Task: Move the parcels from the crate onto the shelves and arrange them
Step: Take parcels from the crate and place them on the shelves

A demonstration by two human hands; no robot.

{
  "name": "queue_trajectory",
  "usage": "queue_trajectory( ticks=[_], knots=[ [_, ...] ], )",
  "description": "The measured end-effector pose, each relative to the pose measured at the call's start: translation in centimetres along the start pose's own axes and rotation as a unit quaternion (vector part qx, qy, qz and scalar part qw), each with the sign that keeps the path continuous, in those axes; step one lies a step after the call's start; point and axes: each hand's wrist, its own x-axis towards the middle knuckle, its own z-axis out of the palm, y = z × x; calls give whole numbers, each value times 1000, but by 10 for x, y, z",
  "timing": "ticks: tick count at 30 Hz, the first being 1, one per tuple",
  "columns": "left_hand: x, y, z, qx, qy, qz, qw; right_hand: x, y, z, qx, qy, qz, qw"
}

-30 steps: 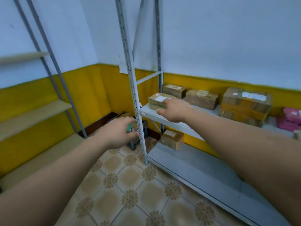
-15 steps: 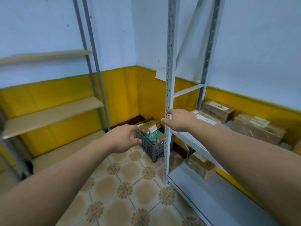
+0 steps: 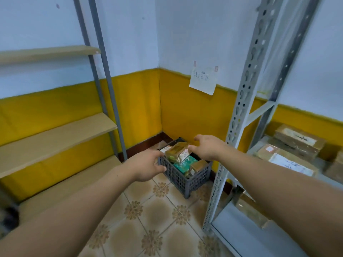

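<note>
1. Cardboard is what I am reaching for. The topmost brown parcel [image 3: 176,150] lies tilted on the heap inside the dark plastic crate [image 3: 185,178]. The crate stands on the tiled floor in the corner, just beside the grey rack upright [image 3: 239,115].
2. Both hands hold nothing. My left hand [image 3: 146,166] hangs at the crate's near-left rim with its fingers loosely spread; I cannot tell whether it touches the rim. My right hand [image 3: 207,147] hovers over the far side of the heap, fingers wide apart.
3. I judge the brown parcel light and stiff, since it is a small taped box with flat faces. The tape looks glossy and may be slick, so I would press on two opposite side faces rather than pinch a corner or the paper label.
4. Under it lie a green parcel [image 3: 184,164] and a smaller brown box [image 3: 199,166]. I cannot tell whether the green one is rigid or soft. A straight lift should avoid dragging either.
5. Labelled shelf parcels [image 3: 297,141] already sit on the metal rack at right, and wooden shelves [image 3: 55,134] stand at left.
</note>
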Motion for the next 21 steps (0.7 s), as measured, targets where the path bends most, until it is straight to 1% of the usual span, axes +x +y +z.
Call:
queue_trajectory(
  ticks=[4,7,11,16,18,21],
  knots=[
    [73,-20,0,-15,-30,9,999,74,9,14,0,-24,37,999],
    [129,-37,5,-17,-44,1,999,131,15,32,10,-48,58,997],
    [202,-60,12,-24,-74,-22,997,209,31,58,71,-63,78,992],
    [278,-93,16,-49,-78,-61,994,288,49,75,37,-140,114,983],
    [308,-110,17,-64,-89,-52,993,317,52,78,44,-159,120,979],
    [361,-136,17,-71,-125,-42,989,363,52,86,54,-179,141,972]
  ],
)
